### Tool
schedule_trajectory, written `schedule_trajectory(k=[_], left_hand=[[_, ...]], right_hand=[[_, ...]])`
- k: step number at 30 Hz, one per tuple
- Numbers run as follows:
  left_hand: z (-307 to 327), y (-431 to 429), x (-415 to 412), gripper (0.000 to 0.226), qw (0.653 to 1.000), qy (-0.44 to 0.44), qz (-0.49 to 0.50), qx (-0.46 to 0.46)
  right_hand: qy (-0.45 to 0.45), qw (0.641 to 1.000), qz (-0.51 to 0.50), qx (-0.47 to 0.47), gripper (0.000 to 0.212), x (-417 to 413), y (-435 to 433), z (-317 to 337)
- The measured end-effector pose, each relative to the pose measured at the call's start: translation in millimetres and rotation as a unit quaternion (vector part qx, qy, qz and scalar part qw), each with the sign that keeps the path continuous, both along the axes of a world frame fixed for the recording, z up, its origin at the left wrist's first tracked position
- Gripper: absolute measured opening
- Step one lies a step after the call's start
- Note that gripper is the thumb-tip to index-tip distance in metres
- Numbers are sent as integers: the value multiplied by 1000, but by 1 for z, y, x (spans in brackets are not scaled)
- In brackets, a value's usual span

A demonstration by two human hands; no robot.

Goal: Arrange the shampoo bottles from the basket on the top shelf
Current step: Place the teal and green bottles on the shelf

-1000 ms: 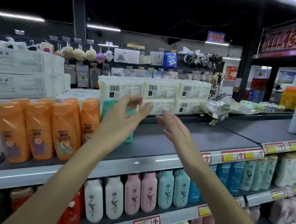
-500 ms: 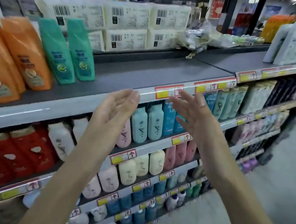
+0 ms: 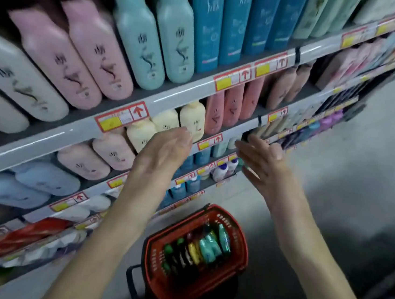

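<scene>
Head view, looking down along a shop shelving unit to the floor (image 3: 347,194).

Left hand (image 3: 164,150): raised in front of the shelves, seen from the back, fingers straight and lying close together, holding nothing.

Right hand (image 3: 260,163): raised beside the left at about the same height, with a gap between them. Its fingers are loosely spread and extended, blurred at the tips, and it holds nothing.

Basket (image 3: 155,259): red plastic with perforated walls, standing on the floor below and between the two forearms, near the foot of the shelving.

Shampoo bottles (image 3: 205,248): lying packed side by side inside the basket, in teal, yellow, green and dark colours. Their labels are too small to read. Neither hand touches them.

Shelf edge (image 3: 185,92): a grey rail carrying a red-framed price label (image 3: 122,117) with a yellow patch and an upward arrow. Above it stand pink bottles (image 3: 99,51), mint bottles (image 3: 154,40) and tall blue bottles (image 3: 219,22), upright in a row. Below it, just behind the left hand's fingertips, stand cream bottles (image 3: 192,117), with further rows on the shelves lower down.
</scene>
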State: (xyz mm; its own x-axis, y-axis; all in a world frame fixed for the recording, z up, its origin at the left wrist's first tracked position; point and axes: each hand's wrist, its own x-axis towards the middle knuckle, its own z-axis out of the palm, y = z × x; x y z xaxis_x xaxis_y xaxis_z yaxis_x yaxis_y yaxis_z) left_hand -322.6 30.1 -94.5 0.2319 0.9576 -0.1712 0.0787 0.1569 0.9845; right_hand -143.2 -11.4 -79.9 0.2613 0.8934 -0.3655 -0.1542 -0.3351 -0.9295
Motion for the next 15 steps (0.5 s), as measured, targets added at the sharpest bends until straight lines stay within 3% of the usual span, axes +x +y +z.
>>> schedule_trajectory(k=[5,9,12,15], left_hand=[[-80,13,22,33,988,-2,-1,-157],[-143,9,25,38,982,34,-2,-184],[-194,-1,24,32,975,60,-6,-212],[-247,-30,23,27,974,90,26,-207]], right_hand=[[-2,999,22,-38,59,10,-24,-77],[-40,995,63,-67,73,17,-46,-137],[-42,991,72,-103,71,23,-52,-184],[-38,989,60,-132,48,25,-53,-235]])
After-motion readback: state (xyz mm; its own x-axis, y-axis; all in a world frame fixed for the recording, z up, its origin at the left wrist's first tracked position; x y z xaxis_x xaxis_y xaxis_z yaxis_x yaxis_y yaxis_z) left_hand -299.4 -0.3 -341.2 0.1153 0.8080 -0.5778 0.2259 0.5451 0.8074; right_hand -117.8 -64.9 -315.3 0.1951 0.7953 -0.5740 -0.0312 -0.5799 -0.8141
